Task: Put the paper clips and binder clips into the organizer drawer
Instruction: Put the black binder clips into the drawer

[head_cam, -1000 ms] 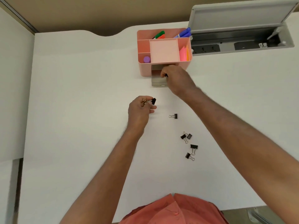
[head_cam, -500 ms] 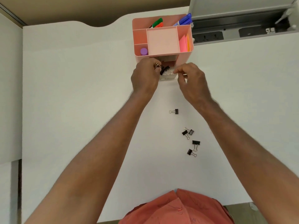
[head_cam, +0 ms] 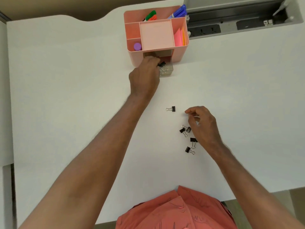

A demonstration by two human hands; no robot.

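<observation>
Left hand (head_cam: pixel 144 76) pinches binder clip (head_cam: pixel 162 64) over drawer (head_cam: pixel 166 71); right hand (head_cam: pixel 203 124) loosely curled, empty

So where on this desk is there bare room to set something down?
Bare: the desk left of the left hand and pink organizer, and right of the right hand. Crowded: around the loose binder clips and the open drawer.

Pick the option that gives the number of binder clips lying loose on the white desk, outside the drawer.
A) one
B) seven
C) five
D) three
C: one binder clip lies alone, a touching pair sits beside the right hand, and two more lie nearer the person, all on the desk.
</observation>
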